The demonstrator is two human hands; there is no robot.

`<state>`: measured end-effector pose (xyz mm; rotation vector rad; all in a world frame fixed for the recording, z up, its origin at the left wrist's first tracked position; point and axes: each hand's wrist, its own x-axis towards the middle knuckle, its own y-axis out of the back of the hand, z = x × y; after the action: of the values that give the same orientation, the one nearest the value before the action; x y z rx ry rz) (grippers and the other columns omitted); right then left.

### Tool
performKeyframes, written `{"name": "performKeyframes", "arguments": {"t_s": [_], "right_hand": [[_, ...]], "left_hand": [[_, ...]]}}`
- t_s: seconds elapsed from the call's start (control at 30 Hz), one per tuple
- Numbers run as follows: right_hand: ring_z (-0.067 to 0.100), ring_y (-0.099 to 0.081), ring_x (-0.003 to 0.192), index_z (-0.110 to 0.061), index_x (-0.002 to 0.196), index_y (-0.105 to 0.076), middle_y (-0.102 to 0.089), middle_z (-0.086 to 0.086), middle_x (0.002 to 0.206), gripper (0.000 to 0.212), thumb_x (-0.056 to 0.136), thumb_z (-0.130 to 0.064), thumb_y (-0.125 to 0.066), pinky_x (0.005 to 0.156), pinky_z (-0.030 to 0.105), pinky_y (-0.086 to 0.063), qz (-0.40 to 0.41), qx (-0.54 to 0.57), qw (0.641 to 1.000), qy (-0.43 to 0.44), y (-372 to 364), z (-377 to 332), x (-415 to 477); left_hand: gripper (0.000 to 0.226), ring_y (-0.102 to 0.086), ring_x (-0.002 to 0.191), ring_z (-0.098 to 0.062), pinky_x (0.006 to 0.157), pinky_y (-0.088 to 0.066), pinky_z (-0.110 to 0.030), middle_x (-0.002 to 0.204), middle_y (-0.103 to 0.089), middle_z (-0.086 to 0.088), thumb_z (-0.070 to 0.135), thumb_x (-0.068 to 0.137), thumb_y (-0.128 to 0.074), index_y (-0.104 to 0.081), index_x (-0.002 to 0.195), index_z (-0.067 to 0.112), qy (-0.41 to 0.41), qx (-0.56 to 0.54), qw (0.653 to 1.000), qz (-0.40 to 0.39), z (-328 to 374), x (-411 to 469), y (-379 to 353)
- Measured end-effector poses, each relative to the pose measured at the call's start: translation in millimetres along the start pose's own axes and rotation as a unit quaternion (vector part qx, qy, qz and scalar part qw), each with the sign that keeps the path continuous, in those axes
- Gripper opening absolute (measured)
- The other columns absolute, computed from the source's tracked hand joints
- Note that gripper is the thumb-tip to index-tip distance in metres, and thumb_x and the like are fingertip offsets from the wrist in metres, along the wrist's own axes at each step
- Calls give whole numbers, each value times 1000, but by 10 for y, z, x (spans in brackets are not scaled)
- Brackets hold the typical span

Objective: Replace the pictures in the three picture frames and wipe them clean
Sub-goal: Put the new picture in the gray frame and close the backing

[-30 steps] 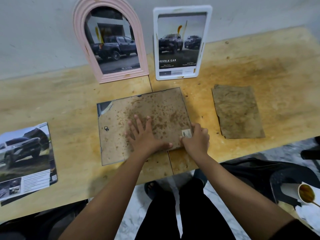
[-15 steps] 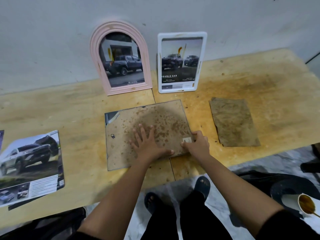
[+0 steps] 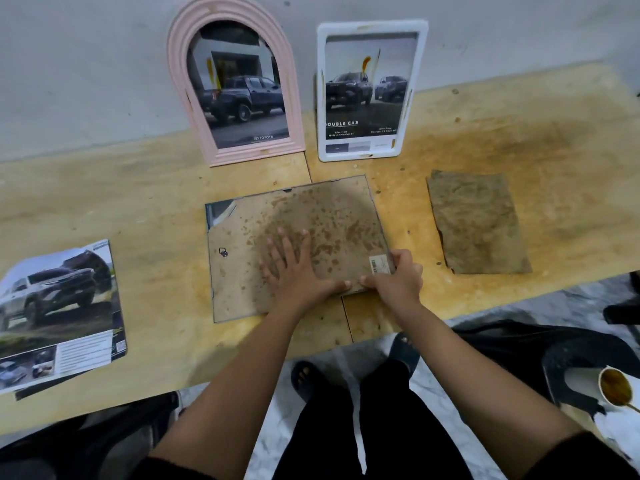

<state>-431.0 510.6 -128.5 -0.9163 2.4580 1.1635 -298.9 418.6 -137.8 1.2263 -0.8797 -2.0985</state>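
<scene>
Broadly, a stained wooden table point(image 3: 519, 140) carries everything. Beneath the fingers lies a frame face down point(image 3: 298, 244), its spotted brown backing board up. Beyond the fingertips a pink arched frame point(image 3: 235, 157) and a white frame point(image 3: 372, 154) lean on the wall, each holding a truck picture. Left of the fingers lies a truck brochure point(image 3: 59, 313); to their right, a brown cloth point(image 3: 478, 223). The left hand point(image 3: 298, 271) presses flat, fingers spread. The right hand point(image 3: 398, 278) curls its fingers over the frame's near right corner, beside a barcode sticker point(image 3: 378, 265).

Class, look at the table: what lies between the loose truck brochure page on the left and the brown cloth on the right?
In the head view, the face-down frame, with both hands on its backing.
</scene>
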Motion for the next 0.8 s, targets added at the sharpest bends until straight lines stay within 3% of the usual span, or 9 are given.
{"name": "performKeyframes", "arguments": {"t_s": [0.1,0.37,0.47,0.57,0.63,0.7,0.8], "right_hand": [[26,-45,108,-19,120,-46,-40,8,120,68,63,-17,-83,89,31,-42,8,-2,1000,-10,-16,-12,32],[28,-45,107,-18,118,-43,-38,10,119,70,63,-22,-85,91,36,-44,-1,-35,999,13,6,-24,-8],[28,-42,113,-17,121,-40,-39,9,122,71,65,-29,-82,91,37,-42,-21,-115,993,25,73,-92,-13],[28,-35,124,-15,134,-32,-32,9,133,79,69,-33,-74,98,38,-38,-41,-255,956,142,129,-215,-24],[30,-19,137,-16,143,-20,-17,10,146,87,72,-27,-69,108,39,-34,-96,-274,928,232,138,-342,6],[29,1,144,-20,148,-6,2,8,154,95,75,-23,-67,116,42,-23,-167,-294,902,268,115,-511,81],[28,18,143,-20,149,9,20,9,156,106,78,-21,-70,119,44,-10,-226,-377,854,277,38,-754,327]], "left_hand": [[127,43,131,-29,106,22,-56,144,46,-4,77,59,-62,25,141,36,3,-6,1000,-3,-11,28,-28],[126,42,132,-29,107,20,-55,145,45,-3,79,58,-60,22,143,36,-4,-7,1000,12,-7,-15,-17],[124,39,134,-29,109,19,-53,146,42,-4,81,59,-56,22,143,36,-19,8,1000,12,-33,-65,29],[109,29,139,-30,111,14,-55,151,34,-4,82,67,-46,18,144,38,-35,39,999,14,-112,-87,112],[100,24,141,-30,111,9,-59,154,26,-3,81,71,-40,12,145,41,-36,52,998,26,-205,-59,177],[99,24,141,-31,109,6,-64,155,25,-1,83,69,-36,11,146,40,-34,72,996,27,-283,-20,263],[104,27,139,-36,105,4,-70,152,31,-1,77,70,-49,15,144,42,-21,97,995,-18,-340,111,424]]}}
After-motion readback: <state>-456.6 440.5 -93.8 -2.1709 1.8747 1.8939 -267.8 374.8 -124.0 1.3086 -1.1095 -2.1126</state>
